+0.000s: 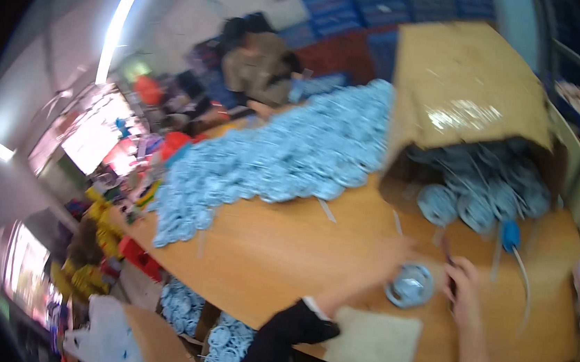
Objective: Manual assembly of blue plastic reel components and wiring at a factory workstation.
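A light-blue round plastic part [410, 286] lies on the table in front of me, between my two hands. My left hand [384, 256] reaches over the wood at the part's upper left edge; motion smears its fingers. My right hand [463, 281], to the right of the part, is closed around a slim dark tool [452, 289], whose kind I cannot make out. Beyond the right hand is a small bright-blue piece [511, 237] with a white cord. Near my body lies a pale rectangular sheet [376, 339].
A large heap of light-blue round parts [286, 153] covers the table's far side. At the right, a cardboard box [474, 80] on its side holds more. Boxes of blue parts [227, 339] stand below the left edge. Another person [259, 63] sits across the table.
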{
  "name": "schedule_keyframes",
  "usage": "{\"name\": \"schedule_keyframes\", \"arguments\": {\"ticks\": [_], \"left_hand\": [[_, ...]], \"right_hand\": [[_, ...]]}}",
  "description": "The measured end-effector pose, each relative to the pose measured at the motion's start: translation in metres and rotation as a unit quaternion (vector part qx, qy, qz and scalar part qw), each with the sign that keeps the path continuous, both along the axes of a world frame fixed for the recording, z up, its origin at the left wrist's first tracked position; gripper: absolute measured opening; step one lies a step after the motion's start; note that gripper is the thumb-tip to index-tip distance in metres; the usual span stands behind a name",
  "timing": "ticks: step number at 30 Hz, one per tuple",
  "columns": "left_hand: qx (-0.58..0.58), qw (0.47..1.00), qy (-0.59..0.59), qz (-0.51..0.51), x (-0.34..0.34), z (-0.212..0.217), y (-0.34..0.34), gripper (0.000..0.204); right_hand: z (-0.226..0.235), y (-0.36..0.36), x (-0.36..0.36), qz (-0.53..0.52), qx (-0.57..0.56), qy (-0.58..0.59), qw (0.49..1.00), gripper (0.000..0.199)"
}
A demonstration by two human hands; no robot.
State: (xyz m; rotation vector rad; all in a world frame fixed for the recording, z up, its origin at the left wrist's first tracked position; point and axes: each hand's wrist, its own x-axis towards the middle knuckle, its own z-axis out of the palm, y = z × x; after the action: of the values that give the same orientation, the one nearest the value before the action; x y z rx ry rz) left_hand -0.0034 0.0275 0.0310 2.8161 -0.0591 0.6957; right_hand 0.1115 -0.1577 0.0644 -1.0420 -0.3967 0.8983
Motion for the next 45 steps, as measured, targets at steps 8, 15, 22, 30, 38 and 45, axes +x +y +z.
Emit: {"name": "schedule_keyframes", "arguments": {"ticks": [8, 15, 22, 30, 38, 45], "left_hand": [[-0.180, 0.947, 0.103, 0.244, -0.032, -0.011, -0.043, 0.050], [-0.648, 0.743, -0.001, 0.167, -0.047, -0.019, -0.064, 0.041], [-0.741, 0.646, 0.008, 0.185, -0.084, -0.014, -0.046, 0.023], [-0.696, 0.664, -0.193, 0.193, -0.025, -0.015, -0.026, 0.022], [-0.412, 0.868, -0.223, 0.168, -0.021, -0.023, -0.023, 0.022], [-0.645, 0.703, -0.263, 0.144, -0.013, -0.017, -0.021, 0.017]], "right_hand": [[-0.056, 0.015, -0.007, 0.077, -0.158, -0.074, 0.982, 0.012], [-0.053, 0.010, -0.017, 0.148, -0.146, -0.034, 0.977, 0.012], [-0.040, 0.010, -0.021, 0.192, -0.063, -0.008, 0.979, 0.013], [-0.027, 0.010, -0.022, 0.205, -0.084, -0.070, 0.973, 0.013], [-0.046, 0.012, -0.027, 0.170, -0.096, -0.133, 0.972, 0.012], [-0.047, 0.013, -0.025, 0.139, -0.147, -0.166, 0.965, 0.012]]}}
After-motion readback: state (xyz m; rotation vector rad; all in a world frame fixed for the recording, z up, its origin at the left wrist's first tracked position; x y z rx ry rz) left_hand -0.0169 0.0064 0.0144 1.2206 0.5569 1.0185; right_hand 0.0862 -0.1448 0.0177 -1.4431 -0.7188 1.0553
